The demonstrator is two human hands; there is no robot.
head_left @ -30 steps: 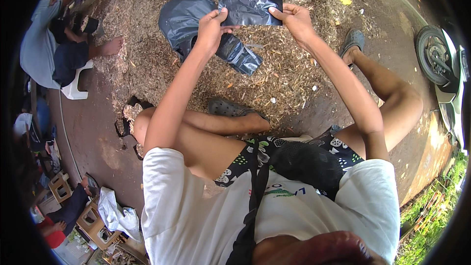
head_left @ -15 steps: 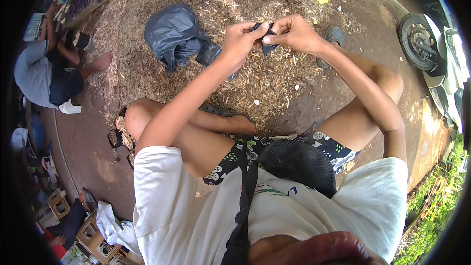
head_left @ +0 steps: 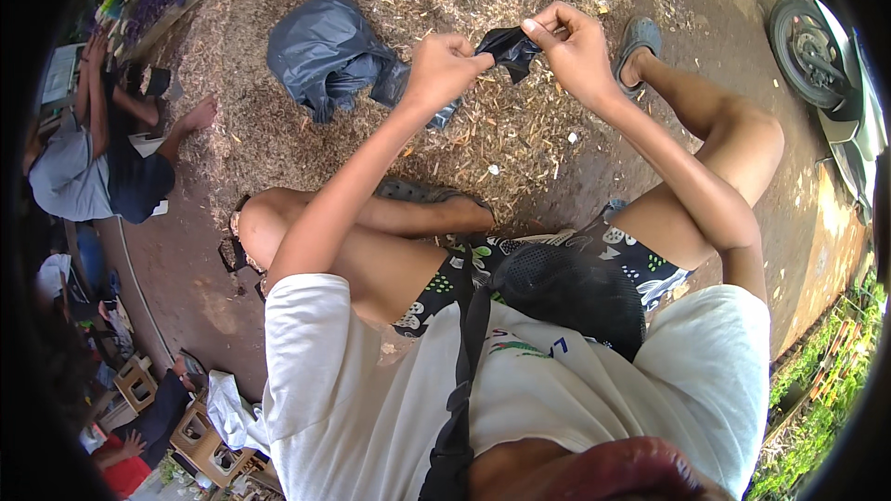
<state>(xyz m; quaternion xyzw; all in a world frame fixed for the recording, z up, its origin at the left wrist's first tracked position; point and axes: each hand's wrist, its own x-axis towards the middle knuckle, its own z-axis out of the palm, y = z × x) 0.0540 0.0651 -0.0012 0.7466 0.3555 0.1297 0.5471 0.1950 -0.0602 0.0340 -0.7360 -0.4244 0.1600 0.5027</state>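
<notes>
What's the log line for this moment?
left hand: grips black plastic piece; right hand: grips same piece; dark plastic bag: on mulch

black film: glossy plastic | big bag: creased plastic | mulch: rough, matt | shirt: cloth

Between my left fingers and right fingers hung a plastic piece; left of it, a sack lay on the wood chips before me. A motorbike stood far right.
</notes>
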